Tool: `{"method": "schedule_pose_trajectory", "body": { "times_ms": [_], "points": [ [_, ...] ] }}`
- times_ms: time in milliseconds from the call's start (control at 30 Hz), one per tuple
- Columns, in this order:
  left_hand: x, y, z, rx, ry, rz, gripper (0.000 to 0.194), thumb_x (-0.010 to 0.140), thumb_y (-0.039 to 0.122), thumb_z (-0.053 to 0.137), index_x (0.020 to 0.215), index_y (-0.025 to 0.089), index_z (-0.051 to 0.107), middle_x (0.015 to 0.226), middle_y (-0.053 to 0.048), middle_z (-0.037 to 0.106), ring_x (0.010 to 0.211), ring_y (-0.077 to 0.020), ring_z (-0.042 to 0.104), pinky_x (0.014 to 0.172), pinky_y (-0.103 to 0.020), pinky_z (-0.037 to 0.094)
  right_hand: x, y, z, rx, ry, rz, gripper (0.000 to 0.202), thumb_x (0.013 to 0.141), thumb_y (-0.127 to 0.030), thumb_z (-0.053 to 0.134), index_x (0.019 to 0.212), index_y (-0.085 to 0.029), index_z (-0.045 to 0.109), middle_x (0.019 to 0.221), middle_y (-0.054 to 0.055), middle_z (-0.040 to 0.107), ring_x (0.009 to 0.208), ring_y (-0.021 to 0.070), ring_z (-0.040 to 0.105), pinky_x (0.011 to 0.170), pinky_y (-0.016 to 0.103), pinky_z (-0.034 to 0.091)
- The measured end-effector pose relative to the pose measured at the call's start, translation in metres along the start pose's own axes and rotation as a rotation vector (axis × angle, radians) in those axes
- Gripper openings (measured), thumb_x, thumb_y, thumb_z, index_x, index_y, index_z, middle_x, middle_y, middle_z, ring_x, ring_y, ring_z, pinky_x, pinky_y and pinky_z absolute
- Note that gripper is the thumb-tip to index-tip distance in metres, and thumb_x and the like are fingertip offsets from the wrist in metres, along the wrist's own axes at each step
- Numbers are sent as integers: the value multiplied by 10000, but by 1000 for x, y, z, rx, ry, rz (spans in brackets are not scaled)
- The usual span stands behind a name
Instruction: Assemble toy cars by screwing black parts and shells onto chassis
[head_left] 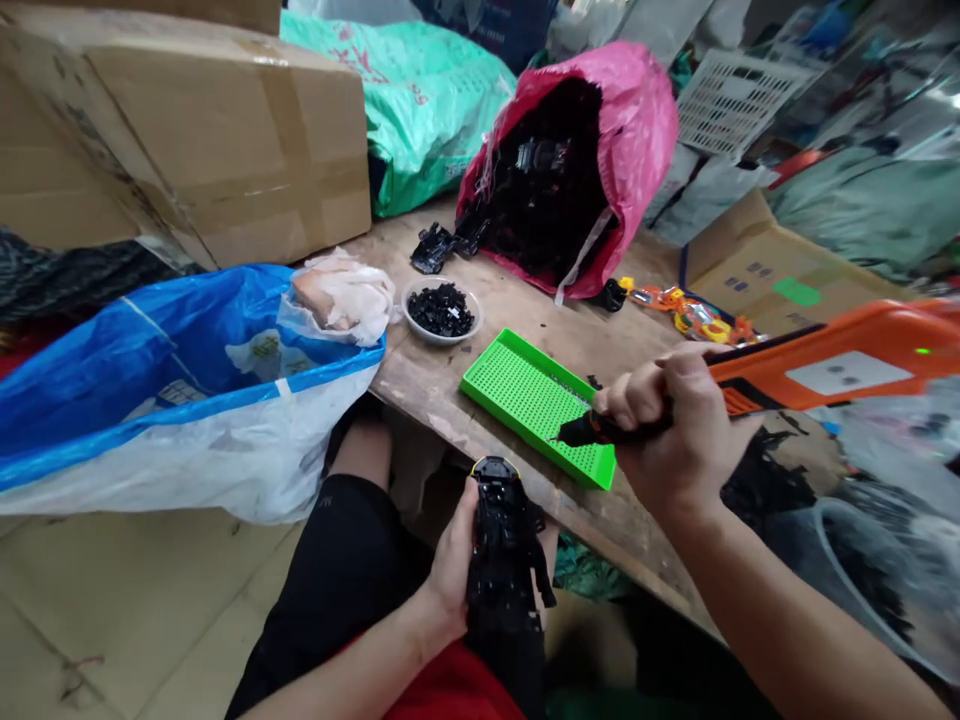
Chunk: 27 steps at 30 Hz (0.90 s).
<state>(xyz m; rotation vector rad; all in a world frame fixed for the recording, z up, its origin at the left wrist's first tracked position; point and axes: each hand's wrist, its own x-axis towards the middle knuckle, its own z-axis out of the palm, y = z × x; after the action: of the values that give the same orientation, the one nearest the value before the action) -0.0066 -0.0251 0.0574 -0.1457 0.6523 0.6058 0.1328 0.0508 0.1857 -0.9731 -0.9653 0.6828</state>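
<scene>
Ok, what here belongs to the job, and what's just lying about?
Probably the job:
orange power tool, in right hand
black plastic assembly, in left hand
green perforated plastic tray
round white bowl of black pieces
pink plastic sack of black parts

Apparently lying about:
taped brown cardboard box
white plastic crate

Black shorts (pixel 322 580) of plain dark cloth cover the thighs. On the shorts, close to the hem of the left leg, sits 1 small pale mark (pixel 325 502), too small to read. Beside the shorts, on the body side, shows part of a plain red top (pixel 450 690). Past the shorts' hem the left knee (pixel 364 455) is bare, as are 2 forearms (pixel 787 590), the left hand (pixel 454 570) and right hand (pixel 694 430).
</scene>
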Motion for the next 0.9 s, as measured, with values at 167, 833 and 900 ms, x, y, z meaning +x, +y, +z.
{"method": "schedule_pose_trajectory", "body": {
  "times_ms": [167,833,900],
  "points": [
    [6,-3,-6,23,-70,57,637,977,624,429,1006,73,747,845,-114,774,707,-184,700,718,-280,557,-41,0,7,57,-140,69,251,890,-292,726,772,-228,514,449,-123,430,353,70,369,429,239,412],
    [9,-7,-8,10,-142,219,541,963,569,523,1189,118,720,1025,-86,752,1069,-242,644,1075,-358,423,-71,33,16,98,-216,132,175,893,-269,711,808,-221,566,476,-106,469,383,80,439,473,255,467],
    [7,-7,-6,19,-142,233,531,988,545,485,1189,113,722,1032,-88,751,1063,-238,643,1070,-357,426,-72,34,15,108,-224,127,154,900,-263,705,831,-225,572,485,-106,476,388,80,446,481,259,476]
  ]
}}
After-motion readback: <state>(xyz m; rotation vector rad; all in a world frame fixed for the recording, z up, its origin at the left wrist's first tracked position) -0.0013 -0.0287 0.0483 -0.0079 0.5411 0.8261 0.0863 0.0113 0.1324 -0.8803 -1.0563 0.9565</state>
